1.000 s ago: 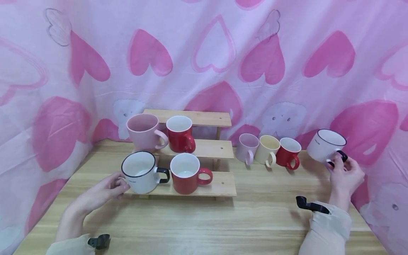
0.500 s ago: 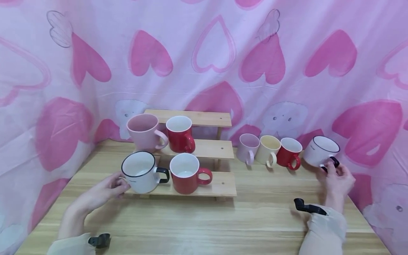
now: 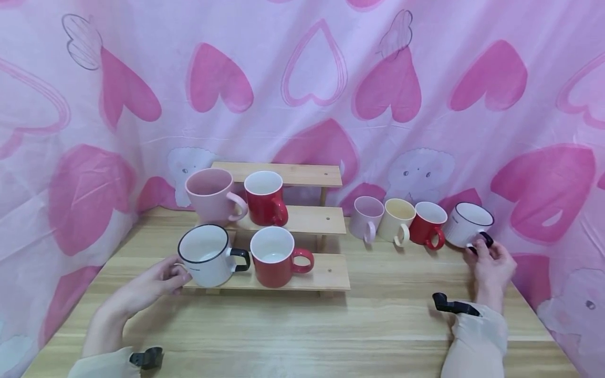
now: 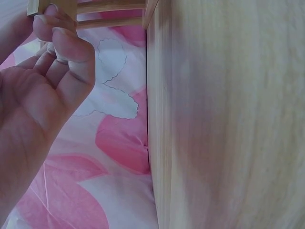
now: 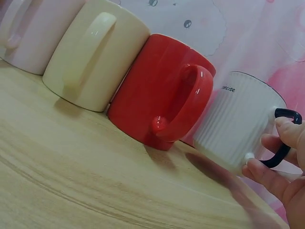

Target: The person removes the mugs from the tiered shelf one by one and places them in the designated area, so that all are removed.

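Note:
In the head view my right hand [image 3: 493, 265] pinches the black handle of a white mug [image 3: 468, 226] with a dark rim, at the right end of a row of mugs. The right wrist view shows thumb and fingers round that handle and the mug's ribbed side, its base low at the tabletop. Just left of it stands a red mug [image 5: 162, 90], then a cream mug [image 5: 97, 57] and a light purple mug [image 3: 366, 218]. My left hand [image 3: 153, 283] pinches the left end of the wooden tiered shelf's [image 4: 66, 7] lowest board, beside a larger white mug [image 3: 205, 254].
On the lowest board a red mug [image 3: 272, 257] stands right of the larger white one. A pink mug [image 3: 210, 197] and another red mug [image 3: 264, 197] occupy the middle board. A pink heart-patterned curtain [image 3: 312, 68] hangs behind the wooden table [image 3: 283, 336].
My right hand has lowered the white mug and brought it leftward, close beside the red mug in the row. The left hand stays at the shelf's end.

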`<state>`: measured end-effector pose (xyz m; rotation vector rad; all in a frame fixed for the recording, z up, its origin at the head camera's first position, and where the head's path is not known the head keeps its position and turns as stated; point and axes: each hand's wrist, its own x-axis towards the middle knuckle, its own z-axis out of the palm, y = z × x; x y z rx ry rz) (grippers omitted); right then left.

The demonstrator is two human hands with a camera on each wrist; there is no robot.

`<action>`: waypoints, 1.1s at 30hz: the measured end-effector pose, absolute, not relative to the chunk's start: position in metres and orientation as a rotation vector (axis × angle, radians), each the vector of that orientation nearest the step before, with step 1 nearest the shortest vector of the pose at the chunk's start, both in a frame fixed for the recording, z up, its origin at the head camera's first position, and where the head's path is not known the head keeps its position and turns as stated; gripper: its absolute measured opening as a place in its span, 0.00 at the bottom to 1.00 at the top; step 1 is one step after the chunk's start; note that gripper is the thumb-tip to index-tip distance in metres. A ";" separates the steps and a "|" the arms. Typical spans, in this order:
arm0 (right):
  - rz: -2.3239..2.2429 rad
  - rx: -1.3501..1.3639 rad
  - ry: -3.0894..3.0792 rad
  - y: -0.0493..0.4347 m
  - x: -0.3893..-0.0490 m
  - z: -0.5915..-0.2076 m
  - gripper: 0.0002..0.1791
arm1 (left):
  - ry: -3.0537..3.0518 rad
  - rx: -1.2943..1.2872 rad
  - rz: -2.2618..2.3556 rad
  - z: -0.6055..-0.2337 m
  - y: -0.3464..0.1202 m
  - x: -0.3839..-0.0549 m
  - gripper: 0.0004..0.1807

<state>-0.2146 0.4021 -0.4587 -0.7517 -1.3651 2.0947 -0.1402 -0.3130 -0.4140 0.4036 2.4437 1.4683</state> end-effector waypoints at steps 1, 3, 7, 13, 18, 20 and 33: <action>2.101 -0.737 -1.357 0.402 -0.216 -0.459 0.15 | 2.440 0.402 1.471 -0.413 -0.313 -0.140 0.14; 2.116 -0.698 -1.340 0.401 -0.217 -0.461 0.13 | 2.436 0.397 1.475 -0.412 -0.313 -0.139 0.14; 2.126 -0.636 -1.311 0.399 -0.220 -0.467 0.11 | 2.446 0.394 1.466 -0.411 -0.313 -0.140 0.14; 2.099 -0.648 -1.347 0.397 -0.222 -0.471 0.09 | 2.457 0.433 1.464 -0.413 -0.315 -0.138 0.13; 2.081 -0.663 -1.361 0.399 -0.222 -0.470 0.10 | 2.430 0.466 1.502 -0.416 -0.314 -0.139 0.12; 2.085 -0.679 -1.369 0.400 -0.222 -0.469 0.11 | 2.425 0.461 1.505 -0.417 -0.313 -0.139 0.12; 2.088 -0.699 -1.398 0.399 -0.226 -0.472 0.12 | 2.451 0.437 1.465 -0.414 -0.314 -0.138 0.14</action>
